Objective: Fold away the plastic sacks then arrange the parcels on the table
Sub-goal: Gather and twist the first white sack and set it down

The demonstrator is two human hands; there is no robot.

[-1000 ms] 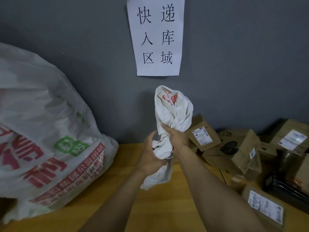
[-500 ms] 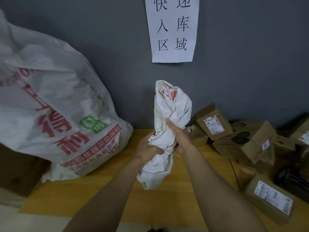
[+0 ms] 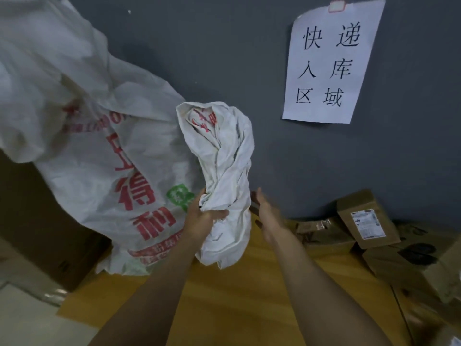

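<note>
left hand (image 3: 204, 219): clamped round the twisted sack (image 3: 224, 171), low on the bundle
right hand (image 3: 268, 216): fingers straight, holding nothing, just right of the bundle; contact unclear
twisted sack: upright, in the air above bench (image 3: 237, 303)
big printed sack (image 3: 94, 136): left end of bench, against wall
parcels (image 3: 361, 221): heaped at right

Head view, close, facing down-forward toward wall (image 3: 224, 58).
</note>
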